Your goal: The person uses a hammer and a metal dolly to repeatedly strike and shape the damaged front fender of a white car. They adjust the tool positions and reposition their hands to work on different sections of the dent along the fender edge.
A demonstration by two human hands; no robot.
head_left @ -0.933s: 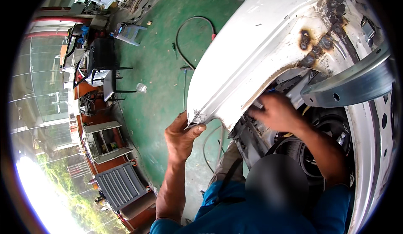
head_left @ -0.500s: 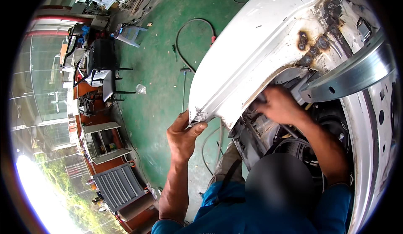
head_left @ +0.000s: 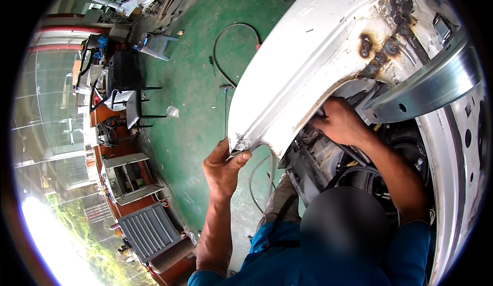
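A white car fender (head_left: 292, 70) slants across the middle of the view, its lower corner scuffed and chipped. My left hand (head_left: 222, 169) grips that corner, thumb on the near side and fingers curled around the edge. My right hand (head_left: 340, 121) reaches under the fender's inner edge into the engine bay. Its fingers are curled together, and their tips are partly hidden in the dark gap, so what they hold cannot be made out. Burnt weld spots (head_left: 377, 57) mark the fender's upper right part. A curved bare-metal beam (head_left: 426, 93) lies right of my right hand.
A black hose (head_left: 218, 55) curls on the green floor (head_left: 190, 96) beside a long T-handled rod (head_left: 225, 111). Along the left stand black chairs (head_left: 134, 106), a grey stool (head_left: 156, 45), an open metal cabinet (head_left: 131, 178) and a grey ribbed panel (head_left: 149, 229).
My right hand, blurred by motion before, is now sharp and nearly still, its fingers tucked in by the fender's inner edge. My left hand keeps its grip on the corner.
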